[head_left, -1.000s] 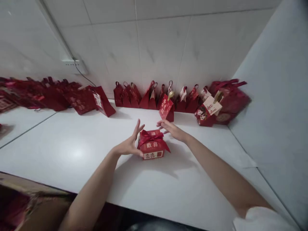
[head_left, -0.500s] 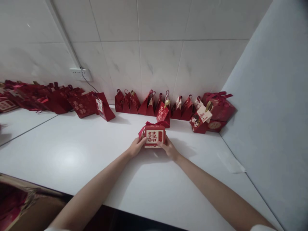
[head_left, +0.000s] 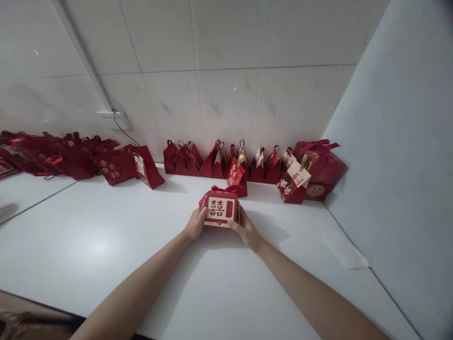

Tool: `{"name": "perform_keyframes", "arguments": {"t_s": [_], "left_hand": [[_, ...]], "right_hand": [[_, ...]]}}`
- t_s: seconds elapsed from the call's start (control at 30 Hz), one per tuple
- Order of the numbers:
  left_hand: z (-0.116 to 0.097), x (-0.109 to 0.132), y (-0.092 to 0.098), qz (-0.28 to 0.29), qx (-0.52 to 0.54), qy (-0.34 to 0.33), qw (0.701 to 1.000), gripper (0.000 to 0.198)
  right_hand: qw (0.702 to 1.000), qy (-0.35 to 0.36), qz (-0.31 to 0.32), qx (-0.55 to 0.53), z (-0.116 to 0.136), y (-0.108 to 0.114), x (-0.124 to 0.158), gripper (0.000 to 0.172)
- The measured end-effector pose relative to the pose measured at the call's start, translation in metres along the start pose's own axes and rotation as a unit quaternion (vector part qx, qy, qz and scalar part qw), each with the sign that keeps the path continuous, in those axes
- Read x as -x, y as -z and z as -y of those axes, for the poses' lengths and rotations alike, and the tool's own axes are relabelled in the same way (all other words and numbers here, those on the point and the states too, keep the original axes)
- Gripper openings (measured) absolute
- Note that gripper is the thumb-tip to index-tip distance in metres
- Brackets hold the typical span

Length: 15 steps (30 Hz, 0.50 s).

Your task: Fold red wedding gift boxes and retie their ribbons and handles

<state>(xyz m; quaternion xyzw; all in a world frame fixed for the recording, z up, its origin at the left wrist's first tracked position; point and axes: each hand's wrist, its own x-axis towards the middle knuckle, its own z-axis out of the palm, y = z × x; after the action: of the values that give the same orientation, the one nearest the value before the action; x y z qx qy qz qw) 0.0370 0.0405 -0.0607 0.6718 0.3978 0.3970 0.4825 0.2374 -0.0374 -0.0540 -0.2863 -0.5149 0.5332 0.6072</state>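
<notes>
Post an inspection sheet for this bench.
Surface: white glossy countertop, seam at left.
Job's things: small red cardboard gift box, cream label facing camera, red ribbon, held between both hands.
Clutter: row of small red paper bags along wall; larger red bags left; red ribboned boxes in corner; white paper scrap.
Hands: left hand and right hand grip box sides.
Cables: dark cable from white wall socket.
Surroundings: white tiled wall; grey side panel.
</notes>
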Motion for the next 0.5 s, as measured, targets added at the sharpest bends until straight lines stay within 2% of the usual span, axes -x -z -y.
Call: {"name": "perform_keyframes", "arguments": {"t_s": [0.13,0.27,0.33,0.43,0.5], "left_hand": [[-0.006,0.005,0.007,0.010,-0.016,-0.008,1.000,0.071],[-0.012,0.006,0.005,0.016,-0.029,-0.007,0.999,0.070],[-0.018,0.007,0.000,0.005,-0.036,-0.001,0.999,0.069],[-0.030,0.013,-0.011,-0.049,-0.056,-0.005,0.997,0.064],[-0.040,0.020,-0.020,-0.044,-0.073,-0.012,0.996,0.066]], "right_hand": [[1.000,-0.002,0.013,-0.005,-0.002,0.000,0.000,0.069],[1.000,-0.013,-0.006,0.006,-0.006,0.006,0.001,0.083],[0.999,-0.020,-0.040,0.030,-0.011,0.008,0.001,0.091],[0.988,0.003,-0.120,0.095,-0.019,0.006,0.000,0.100],[0.971,0.032,-0.180,0.155,-0.022,0.004,0.000,0.104]]}}
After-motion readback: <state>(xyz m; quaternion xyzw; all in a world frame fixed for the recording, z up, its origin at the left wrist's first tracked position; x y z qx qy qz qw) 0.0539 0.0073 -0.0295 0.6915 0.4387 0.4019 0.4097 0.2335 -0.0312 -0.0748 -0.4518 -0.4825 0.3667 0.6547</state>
